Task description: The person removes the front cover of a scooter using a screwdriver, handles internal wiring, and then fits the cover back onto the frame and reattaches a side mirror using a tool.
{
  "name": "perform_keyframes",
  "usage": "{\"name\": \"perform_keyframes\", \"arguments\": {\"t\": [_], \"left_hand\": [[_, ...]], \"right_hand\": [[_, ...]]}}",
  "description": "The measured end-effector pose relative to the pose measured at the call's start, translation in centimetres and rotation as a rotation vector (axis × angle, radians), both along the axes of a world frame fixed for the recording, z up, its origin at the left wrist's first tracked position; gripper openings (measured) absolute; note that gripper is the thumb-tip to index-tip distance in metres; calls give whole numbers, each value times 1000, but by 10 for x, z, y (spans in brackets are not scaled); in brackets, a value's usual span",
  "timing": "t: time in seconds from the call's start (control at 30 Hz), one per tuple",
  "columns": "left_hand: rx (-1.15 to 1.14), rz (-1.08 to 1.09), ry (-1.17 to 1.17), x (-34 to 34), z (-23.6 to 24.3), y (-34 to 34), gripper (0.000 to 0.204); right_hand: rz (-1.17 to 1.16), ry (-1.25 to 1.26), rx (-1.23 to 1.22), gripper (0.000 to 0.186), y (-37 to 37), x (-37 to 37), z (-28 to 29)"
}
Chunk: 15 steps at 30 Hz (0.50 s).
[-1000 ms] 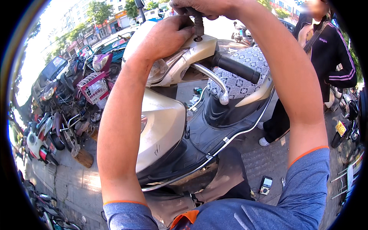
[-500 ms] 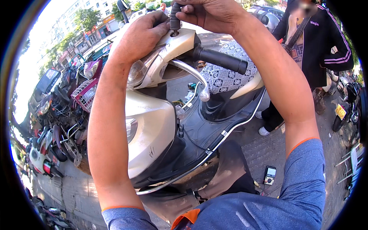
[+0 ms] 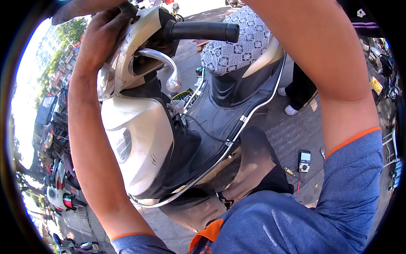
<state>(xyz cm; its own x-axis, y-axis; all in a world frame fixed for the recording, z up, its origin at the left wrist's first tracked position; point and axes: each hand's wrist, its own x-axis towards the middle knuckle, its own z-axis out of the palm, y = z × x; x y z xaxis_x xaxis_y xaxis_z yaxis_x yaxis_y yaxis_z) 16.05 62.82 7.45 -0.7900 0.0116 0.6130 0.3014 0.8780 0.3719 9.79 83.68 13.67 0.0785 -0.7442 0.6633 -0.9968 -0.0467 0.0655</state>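
Note:
My left hand (image 3: 101,38) is closed at the top left, its fingers round the dark base of the mirror stem (image 3: 128,9), which stands in the scooter's cream handlebar cover (image 3: 139,31). A skin-coloured, finger-like part shows at the top edge above it. My right forearm (image 3: 308,38) runs out of the top of the picture, so that part is probably my right hand (image 3: 82,9); its grip is hidden. Beside the cover are the black handlebar grip (image 3: 205,31) and a silver brake lever (image 3: 169,70).
The scooter's cream front panel (image 3: 139,139), black footboard (image 3: 211,122) and patterned seat cover (image 3: 239,46) lie before me. A meter (image 3: 304,161) with leads lies on the paving at right. A person's legs (image 3: 300,91) stand beyond the scooter. Parked scooters (image 3: 59,169) crowd the left.
The view has shifted, so the scooter and my left hand appear farther left and higher. The ribbed boot and my right hand, clear before, are now mostly cut off or covered.

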Motion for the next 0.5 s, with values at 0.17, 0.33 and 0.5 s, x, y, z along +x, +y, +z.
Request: {"name": "perform_keyframes", "arguments": {"t": [0.17, 0.33, 0.5], "left_hand": [[-72, 74, 74, 4, -1, 11, 37], [189, -59, 7, -12, -3, 25, 36], [176, -83, -22, 12, 3, 16, 35]], "right_hand": [[93, -553, 242, 26, -40, -29, 19], [363, -1336, 256, 34, -49, -86, 19], [870, -1556, 70, 25, -46, -72, -25]]}}
